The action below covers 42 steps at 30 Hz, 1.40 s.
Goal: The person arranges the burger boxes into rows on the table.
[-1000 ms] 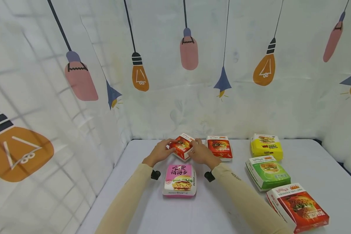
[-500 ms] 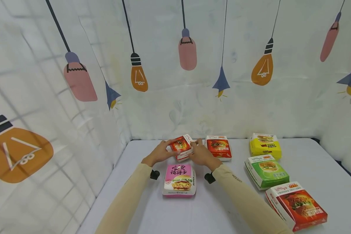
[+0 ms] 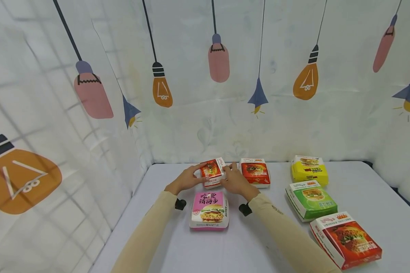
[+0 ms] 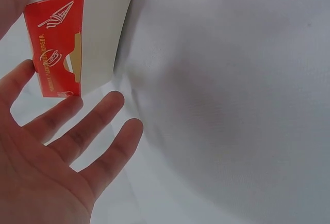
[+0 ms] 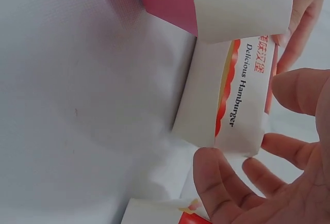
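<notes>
A small red-and-white hamburger box (image 3: 211, 169) lies at the back of the white table in the head view. My left hand (image 3: 185, 179) holds its left side between thumb and forefinger; in the left wrist view, the other fingers (image 4: 105, 113) spread out past the red end panel. From the other side, my right hand (image 3: 238, 182) grips the box with thumb and fingertips at its right edge. The right wrist view shows "Delicious Hamburger" printed on the white side (image 5: 240, 92). A pink burger box (image 3: 210, 210) sits between my forearms, just in front of the held box.
Another red burger box (image 3: 255, 172) stands right of my right hand. Along the right side are a yellow box (image 3: 309, 170), a green box (image 3: 312, 201) and a larger red box (image 3: 348, 240). A patterned cloth wall (image 3: 191, 132) rises behind the table (image 3: 246, 246).
The held hamburger box has turned between my hands from a slant to nearly straight, its white edge now facing right. Both hands stay about where they were; the other boxes have not moved.
</notes>
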Available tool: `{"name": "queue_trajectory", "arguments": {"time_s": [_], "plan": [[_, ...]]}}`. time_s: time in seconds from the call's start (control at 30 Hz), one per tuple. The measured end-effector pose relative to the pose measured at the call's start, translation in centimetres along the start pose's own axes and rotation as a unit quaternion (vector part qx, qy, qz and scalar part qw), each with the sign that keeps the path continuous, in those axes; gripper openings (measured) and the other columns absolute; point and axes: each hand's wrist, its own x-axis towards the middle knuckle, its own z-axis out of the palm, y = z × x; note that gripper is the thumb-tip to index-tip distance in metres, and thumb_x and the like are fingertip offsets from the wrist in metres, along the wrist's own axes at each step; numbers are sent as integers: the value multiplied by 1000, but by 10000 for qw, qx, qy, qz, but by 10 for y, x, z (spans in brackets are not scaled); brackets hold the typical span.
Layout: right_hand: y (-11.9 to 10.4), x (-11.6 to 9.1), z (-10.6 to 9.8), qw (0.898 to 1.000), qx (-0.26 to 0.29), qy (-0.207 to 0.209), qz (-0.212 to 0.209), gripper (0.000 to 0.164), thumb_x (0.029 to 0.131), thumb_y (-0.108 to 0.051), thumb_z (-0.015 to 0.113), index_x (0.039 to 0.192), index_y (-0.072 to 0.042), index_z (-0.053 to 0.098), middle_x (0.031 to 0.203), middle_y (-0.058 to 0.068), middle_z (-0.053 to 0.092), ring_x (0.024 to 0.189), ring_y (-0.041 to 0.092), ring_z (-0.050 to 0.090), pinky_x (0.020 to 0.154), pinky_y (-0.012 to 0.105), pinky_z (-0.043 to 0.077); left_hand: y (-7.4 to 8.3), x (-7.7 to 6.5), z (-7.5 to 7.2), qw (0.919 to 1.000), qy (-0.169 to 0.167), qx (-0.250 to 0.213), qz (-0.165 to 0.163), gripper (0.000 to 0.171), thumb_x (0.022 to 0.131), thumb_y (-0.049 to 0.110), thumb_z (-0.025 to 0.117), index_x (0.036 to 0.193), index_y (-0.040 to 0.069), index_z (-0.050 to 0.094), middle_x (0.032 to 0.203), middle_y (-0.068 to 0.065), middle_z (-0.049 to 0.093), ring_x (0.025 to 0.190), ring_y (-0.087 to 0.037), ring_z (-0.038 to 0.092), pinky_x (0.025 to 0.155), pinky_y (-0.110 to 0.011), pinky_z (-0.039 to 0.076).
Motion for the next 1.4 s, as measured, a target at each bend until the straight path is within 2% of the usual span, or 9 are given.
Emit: {"name": "queue_trajectory", "arguments": {"time_s": [0.13,0.27,0.43,0.7,1.03,1.4], "plan": [[1,-1,1,10000,39,-13,18,50,102,-30,60,144,-7,46,146,23,43,117,31,56,100,47,52,-1,-1,-1,10000,28,-93,-19,73,93,52,70,158,34,40,157,-14,47,105,-26,64,92,-46,54],[1,-2,1,9999,160,-39,-1,41,103,-28,58,138,-9,47,137,23,46,100,29,58,88,43,53,-1,-3,-1,9998,126,-126,-29,70,94,49,70,156,32,43,151,-14,53,109,-26,65,92,-46,55],[1,-3,1,9995,266,55,-129,38,104,-23,54,137,-7,46,130,23,46,89,26,57,77,39,49,-3,-3,-1,9995,265,-138,93,64,95,44,71,153,30,49,147,-12,58,109,-27,68,92,-46,55],[1,-4,5,9993,220,291,-73,42,106,-23,52,143,-5,46,125,19,49,86,23,55,80,39,50,-7,-3,0,9987,445,-171,200,55,95,42,71,147,30,56,140,-11,64,104,-25,69,93,-46,55],[-1,-6,9,9978,246,598,-135,26,108,-18,47,131,-7,53,116,15,57,84,22,56,79,40,52,-8,-6,1,9978,533,-240,298,49,97,36,69,145,29,59,138,-11,65,103,-24,69,94,-47,55],[2,-2,14,9968,196,769,-60,22,107,-20,48,127,-12,54,113,13,62,80,21,57,73,37,49,-9,-8,1,9976,538,-292,317,48,100,32,66,147,30,57,140,-13,64,102,-24,69,94,-47,55]]}}
